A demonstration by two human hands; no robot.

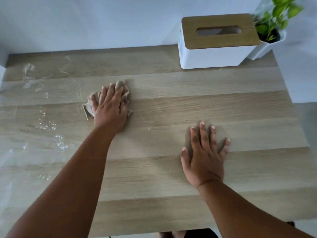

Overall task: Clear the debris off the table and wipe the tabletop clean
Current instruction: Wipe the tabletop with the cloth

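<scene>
Head view. A wooden table (188, 107) with a pale plank-grain top fills most of the frame and meets a light wall at its far edge.

The left hand (110, 109) lies palm down on a crumpled beige cloth (122, 86), left of the table's centre. Its fingers are spread and nearly straight, pressing the cloth flat against the tabletop; the grip is open, a press rather than a clasp. Cloth edges show beyond the fingertips, at the thumb side and at the little-finger side.

The right hand (205, 157) rests palm down directly on the bare tabletop, right of centre and nearer the person than the left hand. Its fingers are splayed and straight; the grip is open and holds nothing. The two hands are well apart.

Wet streaks and droplets (58, 143) glisten along the left part of the table, from the far left corner down toward the near edge, to the left of the cloth. A few small pale specks (149, 128) lie between the two hands.

At the far right corner stands a white tissue box (212, 54) with a slotted wooden lid. Just beside it, to its right, stands a white pot (262, 48) holding a green leafy plant (277, 16).
</scene>
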